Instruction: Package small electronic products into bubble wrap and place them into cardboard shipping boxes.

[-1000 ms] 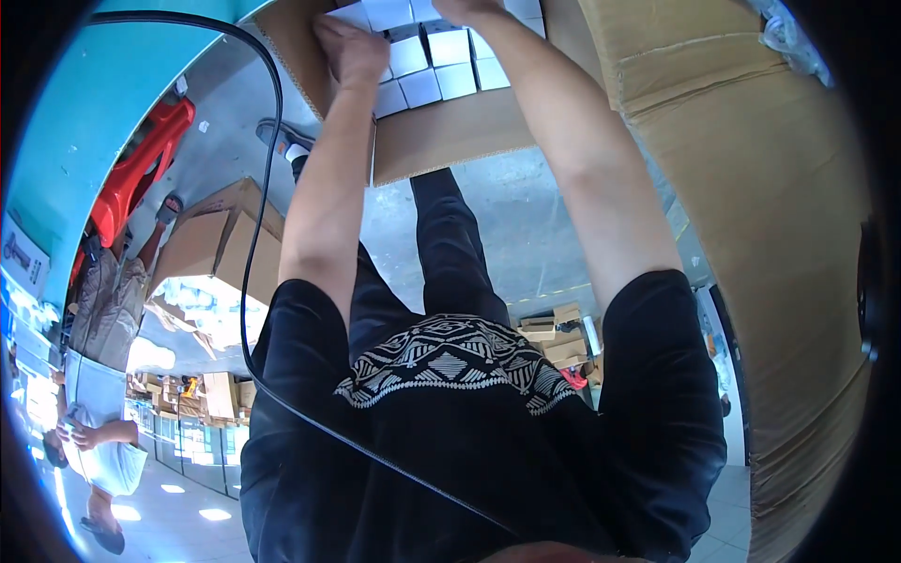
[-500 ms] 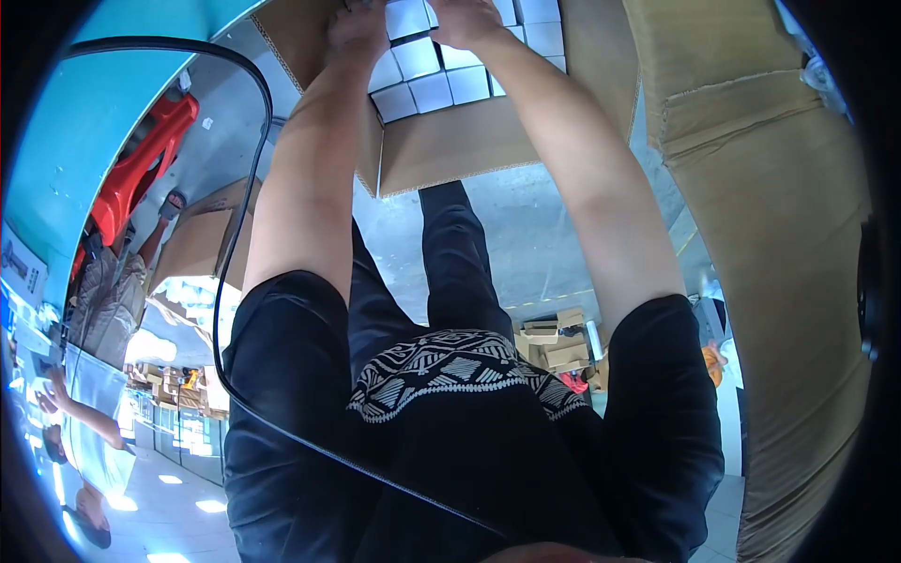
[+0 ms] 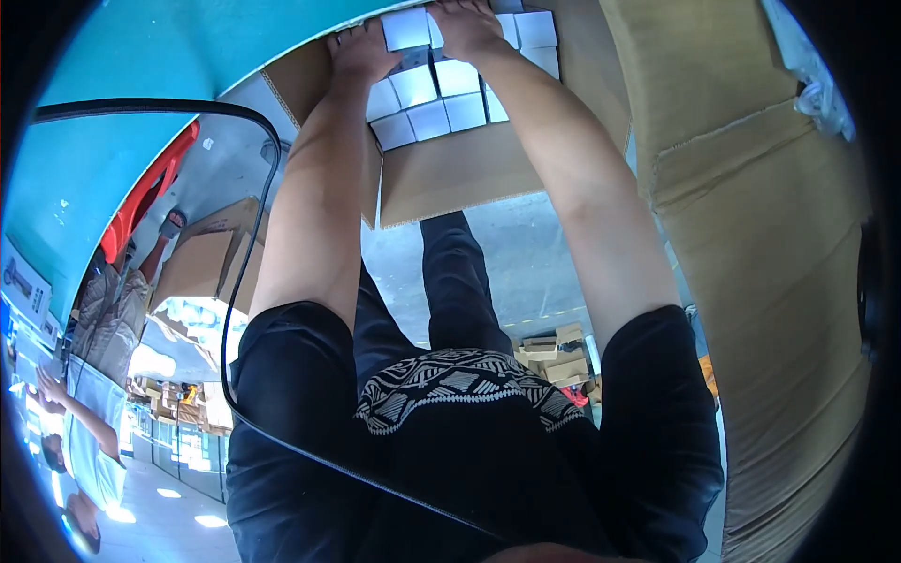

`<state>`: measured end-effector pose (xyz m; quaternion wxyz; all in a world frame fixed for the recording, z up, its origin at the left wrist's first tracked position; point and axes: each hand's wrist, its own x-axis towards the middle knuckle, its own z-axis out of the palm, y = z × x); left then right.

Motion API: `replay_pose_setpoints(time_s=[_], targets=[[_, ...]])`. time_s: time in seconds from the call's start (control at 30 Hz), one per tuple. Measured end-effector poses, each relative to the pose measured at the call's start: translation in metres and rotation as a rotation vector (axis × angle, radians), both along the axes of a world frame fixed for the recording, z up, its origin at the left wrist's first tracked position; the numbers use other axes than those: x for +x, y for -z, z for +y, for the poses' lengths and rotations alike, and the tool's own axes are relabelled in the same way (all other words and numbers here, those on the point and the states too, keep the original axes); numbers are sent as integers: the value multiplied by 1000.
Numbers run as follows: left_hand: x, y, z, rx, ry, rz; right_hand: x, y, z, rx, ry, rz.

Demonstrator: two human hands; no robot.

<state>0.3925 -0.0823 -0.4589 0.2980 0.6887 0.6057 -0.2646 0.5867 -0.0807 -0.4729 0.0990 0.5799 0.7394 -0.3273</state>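
Observation:
Several small white boxes [image 3: 429, 120] are packed in rows inside an open cardboard carton [image 3: 460, 178] ahead of me. Over the left part of the rows lies my left hand [image 3: 364, 53], fingers stretched out toward the carton's left side. My right hand [image 3: 465, 30] rests on the white boxes nearer the middle, its fingers spread and pointing away from me. No object shows in either hand. The fingertips of the right hand reach the picture's upper edge.
A teal tabletop [image 3: 150, 66] borders the carton on the left, with a black cable [image 3: 246, 235] hanging across. A large cardboard flap [image 3: 751, 244] stands on the right. Left lie another open carton [image 3: 192, 267] and a red plastic item [image 3: 141, 202]. A person [image 3: 94, 422] is at far left.
The carton and boxes sit slightly lower in view, and more of the teal tabletop shows. My left hand's fingers now show spread; my right hand still lies on the boxes.

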Motion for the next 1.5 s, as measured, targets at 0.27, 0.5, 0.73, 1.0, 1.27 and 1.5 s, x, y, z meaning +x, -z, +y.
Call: replay_pose_setpoints(time_s=[0.27, 0.5, 0.73, 1.0, 1.27, 1.5], targets=[[4, -34, 2, -17, 79, 2, 17, -6, 5, -226, 129, 524], [-27, -13, -47, 238, -188, 39, -88, -72, 23, -140, -230, 10], [55, -97, -83, 372, -180, -205, -65, 33, -13, -211, 421, 825], [1, -170, -122, 124, 55, -341, -106, -47, -3, -345, 109, 567], [7, -169, -118, 177, -42, -633, -123, -55, -11, 160, 228, 450], [12, -170, -117, 88, -37, -563, -122, -50, -6, -177, 465, 475]])
